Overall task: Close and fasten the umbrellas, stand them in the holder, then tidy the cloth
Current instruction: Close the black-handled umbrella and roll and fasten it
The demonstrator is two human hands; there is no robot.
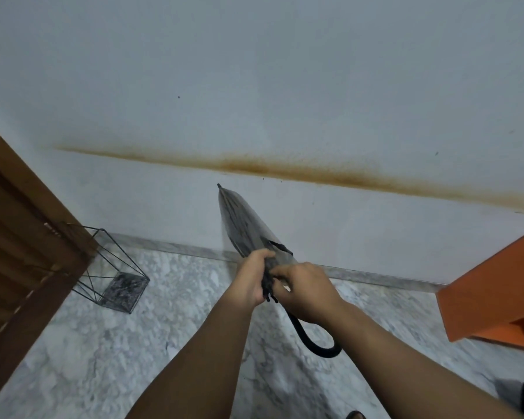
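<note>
We held one closed transparent umbrella with dark ribs and a black hooked handle (248,231) out in front of us, above the grey-white marble floor (73,358). Its long axis ran from the curved handle low near our right forearm up and away to the black tip, which pointed toward the pale wall with a long rusty stain (284,86).

Our left hand (251,279) was wrapped round the gathered canopy near its lower end, fingers curled on it. Our right hand (309,291) sat just beside the left, fingers pinching at the umbrella by the bunched rib ends, close to a dark strap flap; we judged this the fastening step, though we could not tell whether the strap was done up.

The one empty black wire umbrella holder with a square base (115,267) stood on the floor to our left, against the brown wooden door (28,237), well apart from the umbrella. Left hand was nearer to it. To stand the umbrella in, the tip would have to swing down and left, so the axis needed to turn nearly upright.

Counts: one umbrella, one holder, two hands. An orange panel (490,285) stood at right. No cloth clearly seen; a dark blurred item at bottom right, unsure.
</note>
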